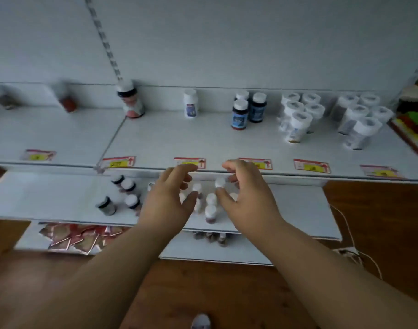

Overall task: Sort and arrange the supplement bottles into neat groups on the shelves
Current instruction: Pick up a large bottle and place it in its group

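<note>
Hands over the middle shelf (60, 198), both reaching in from 6 o'clock. Right hand (244, 198) curled, thumb and fingers pinching a white bottle cap (220, 182); whether the bottle is lifted or standing I cannot tell. Left hand (171, 198) loosely spread, fingers bent above the small bottles (210, 205), nothing clearly held. That cluster of white-capped bottles sits between and under the two hands, partly hidden. At 9 o'clock of the left hand, four dark bottles (127, 194) with white caps, near one another. Top shelf (155, 138) lies at 12 o'clock: price tags (311, 165) along its front edge; behind them a lone white bottle (190, 103), three blue-labelled bottles (249, 110) at 1 o'clock, then two groups of white tubs (298, 115) further at 2 o'clock. Tilted pink bottle (130, 99) at 11 o'clock against the back panel; blurred items beyond it at 10 o'clock. Bottom shelf at 7 o'clock carries red foil sachets (72, 236). Wood floor (203, 286) below, white cord (353, 233) at 4 o'clock.
</note>
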{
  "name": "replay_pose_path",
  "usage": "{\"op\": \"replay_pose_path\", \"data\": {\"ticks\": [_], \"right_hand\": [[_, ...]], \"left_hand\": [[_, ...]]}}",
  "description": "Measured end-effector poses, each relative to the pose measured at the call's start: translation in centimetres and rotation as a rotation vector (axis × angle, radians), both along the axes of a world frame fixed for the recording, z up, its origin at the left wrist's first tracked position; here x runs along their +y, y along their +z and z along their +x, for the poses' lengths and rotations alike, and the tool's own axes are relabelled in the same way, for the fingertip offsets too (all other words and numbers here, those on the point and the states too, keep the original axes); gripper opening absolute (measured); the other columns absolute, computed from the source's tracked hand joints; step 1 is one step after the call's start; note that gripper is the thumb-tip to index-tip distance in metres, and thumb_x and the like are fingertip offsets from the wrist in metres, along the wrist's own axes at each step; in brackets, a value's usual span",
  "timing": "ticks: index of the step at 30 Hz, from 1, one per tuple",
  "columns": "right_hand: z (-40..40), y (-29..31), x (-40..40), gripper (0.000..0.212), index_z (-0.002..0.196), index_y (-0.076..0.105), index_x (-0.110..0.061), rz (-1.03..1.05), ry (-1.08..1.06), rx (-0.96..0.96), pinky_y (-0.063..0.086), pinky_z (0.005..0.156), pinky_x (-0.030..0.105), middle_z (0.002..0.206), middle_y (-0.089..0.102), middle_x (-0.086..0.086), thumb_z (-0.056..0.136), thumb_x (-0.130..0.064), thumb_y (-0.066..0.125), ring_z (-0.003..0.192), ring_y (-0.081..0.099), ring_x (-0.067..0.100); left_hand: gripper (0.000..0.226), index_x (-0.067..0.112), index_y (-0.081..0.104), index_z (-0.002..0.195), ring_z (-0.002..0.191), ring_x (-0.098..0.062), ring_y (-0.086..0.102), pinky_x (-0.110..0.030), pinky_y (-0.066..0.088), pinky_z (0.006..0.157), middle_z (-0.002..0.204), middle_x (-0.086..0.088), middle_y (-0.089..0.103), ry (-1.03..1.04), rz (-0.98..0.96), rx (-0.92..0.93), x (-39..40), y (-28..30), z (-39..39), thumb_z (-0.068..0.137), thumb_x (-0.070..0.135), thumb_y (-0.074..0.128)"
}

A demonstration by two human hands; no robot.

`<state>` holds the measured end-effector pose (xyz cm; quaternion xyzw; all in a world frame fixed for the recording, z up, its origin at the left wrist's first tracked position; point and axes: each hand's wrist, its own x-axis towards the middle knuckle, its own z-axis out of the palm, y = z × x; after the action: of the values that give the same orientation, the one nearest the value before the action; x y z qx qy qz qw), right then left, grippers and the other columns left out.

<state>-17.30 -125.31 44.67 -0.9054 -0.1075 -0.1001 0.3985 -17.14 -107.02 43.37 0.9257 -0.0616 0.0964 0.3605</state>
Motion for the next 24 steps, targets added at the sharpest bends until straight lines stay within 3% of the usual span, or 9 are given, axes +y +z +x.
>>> {"op": "replay_pose_path", "data": {"ticks": [6, 10, 12, 15, 20, 24], "right_hand": [[-4.4, -3.2, 10.9, 0.042, 0.125, 0.053, -0.024, 0.026, 0.208, 0.048, 0.046, 0.091, 0.027, 0.114, 0.049, -0.009, 0.086, -0.02, 0.068, 0.103, 0.053, 0.01], [-5.8, -4.7, 18.2, 0.043, 0.125, 0.053, -0.022, -0.013, 0.307, 0.071, 0.035, 0.084, 0.011, 0.109, 0.046, -0.013, 0.086, -0.019, 0.069, 0.097, 0.044, -0.002], [-5.4, -5.6, 22.2, 0.044, 0.128, 0.052, -0.023, -0.041, 0.313, 0.089, 0.039, 0.086, 0.018, 0.112, 0.046, -0.012, 0.087, -0.021, 0.068, 0.099, 0.046, 0.002], [-3.8, -7.4, 29.1, 0.043, 0.129, 0.05, -0.027, -0.031, 0.255, 0.117, 0.046, 0.09, 0.028, 0.118, 0.051, -0.007, 0.088, -0.023, 0.065, 0.106, 0.052, 0.01], [-0.7, -12.9, 39.9, 0.041, 0.126, 0.052, -0.027, -0.006, 0.114, 0.213, 0.051, 0.085, 0.034, 0.117, 0.054, -0.005, 0.088, -0.018, 0.067, 0.103, 0.055, 0.011], [1.8, -19.4, 43.9, 0.042, 0.126, 0.052, -0.029, -0.009, -0.009, 0.339, 0.051, 0.085, 0.026, 0.119, 0.056, -0.008, 0.089, -0.021, 0.069, 0.102, 0.056, 0.005]], "left_hand": [[0.054, 0.039, 0.049, 0.128, 0.088, -0.009, 0.059, -0.037, 0.055, 0.081, 0.105, 0.01, 0.059, 0.26, 0.018, 0.091, 10.8, -3.5, -8.4, 0.084, 0.018, 0.071], [0.053, 0.041, 0.05, 0.127, 0.09, -0.005, 0.059, -0.035, 0.053, 0.082, 0.102, 0.011, 0.06, 0.298, 0.003, 0.099, 17.6, -5.0, -11.1, 0.084, 0.017, 0.071], [0.053, 0.038, 0.05, 0.129, 0.093, -0.006, 0.058, -0.035, 0.053, 0.085, 0.103, 0.011, 0.06, 0.285, -0.002, 0.117, 21.5, -6.3, -11.0, 0.085, 0.016, 0.07], [0.054, 0.036, 0.049, 0.134, 0.097, -0.008, 0.057, -0.034, 0.053, 0.087, 0.109, 0.01, 0.06, 0.23, 0.008, 0.166, 28.2, -8.3, -9.0, 0.087, 0.018, 0.069], [0.05, 0.033, 0.051, 0.134, 0.094, -0.004, 0.051, -0.026, 0.049, 0.083, 0.108, 0.009, 0.057, 0.113, 0.041, 0.187, 38.3, -12.3, -3.8, 0.089, 0.016, 0.067], [0.053, 0.035, 0.048, 0.135, 0.093, -0.008, 0.055, -0.029, 0.052, 0.081, 0.108, 0.01, 0.056, 0.078, 0.046, 0.279, 42.2, -18.0, 0.3, 0.089, 0.016, 0.068]]}}
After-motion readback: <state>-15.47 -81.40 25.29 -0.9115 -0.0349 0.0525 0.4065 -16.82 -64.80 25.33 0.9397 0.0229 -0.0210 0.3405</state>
